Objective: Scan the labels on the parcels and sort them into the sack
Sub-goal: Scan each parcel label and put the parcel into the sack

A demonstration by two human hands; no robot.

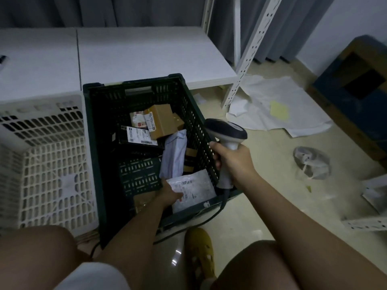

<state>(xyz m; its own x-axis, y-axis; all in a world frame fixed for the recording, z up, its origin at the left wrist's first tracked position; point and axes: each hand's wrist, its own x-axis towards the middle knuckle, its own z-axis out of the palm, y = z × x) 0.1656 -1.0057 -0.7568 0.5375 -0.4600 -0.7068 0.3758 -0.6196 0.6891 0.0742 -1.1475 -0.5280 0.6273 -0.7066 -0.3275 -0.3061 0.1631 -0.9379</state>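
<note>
So the parcels all sit in the dark green crate [146,130], which I'll use as the anchor here. Down in its near corner, the left hand [170,194] grips the edge of a white plastic mailer [194,188], label side up with a barcode showing. Just beyond that mailer, a pale grey poly bag [174,153] leans up on its end near the crate's middle. Between that bag and the crate's right wall a brown box with dark tape [189,162] pokes out. Toward the crate's far side there's a cardboard box [161,120] with a couple of labels on it, and a black package [136,136] with a white barcode label lies right against it on the left. Another brown parcel [142,203] shows at the near-left of the crate, half hidden behind the left forearm.

Over the crate's right rim, the right hand [234,159] is wrapped around the handle of a scanner [227,135], head pointing over the crate, its cable dropping past the near edge.

Left of the crate, touching it, stands a white crate [52,164] with a pale flat piece on its floor; can't tell what that is. Behind both crates runs a white table [136,53]. Right of the crate, on the floor, there's a white sack [278,105] spread flat near a white rack leg [247,59], and further right a crumpled plastic bag [312,162].
</note>
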